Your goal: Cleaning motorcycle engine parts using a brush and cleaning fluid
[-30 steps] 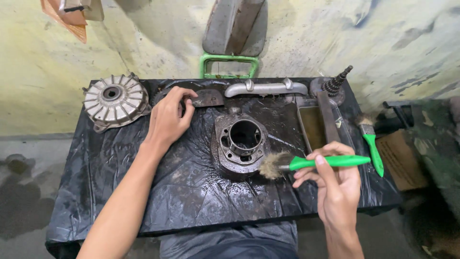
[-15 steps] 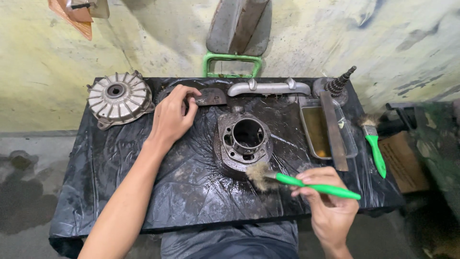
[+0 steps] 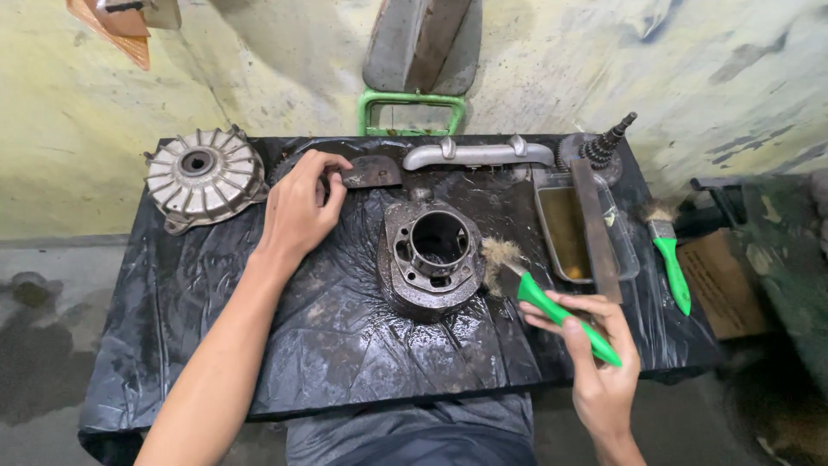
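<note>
A dark, greasy engine cylinder point(image 3: 431, 259) stands in the middle of the black plastic sheet point(image 3: 345, 354) covering the table. My right hand point(image 3: 595, 354) grips a green-handled brush point(image 3: 543, 300); its bristles touch the cylinder's right side. My left hand point(image 3: 300, 210) rests flat on the sheet to the cylinder's left, fingertips on a dark metal plate point(image 3: 371, 171).
A finned silver hub point(image 3: 203, 177) lies at the back left. A grey metal pipe point(image 3: 479, 154) and a geared shaft point(image 3: 599, 147) lie at the back. A tray of yellowish liquid point(image 3: 565, 229) with a flat bar across it sits right, beside a second green brush point(image 3: 668, 259).
My right hand has swung the brush from the cylinder's front lower edge round to its right side. My left hand has stayed put.
</note>
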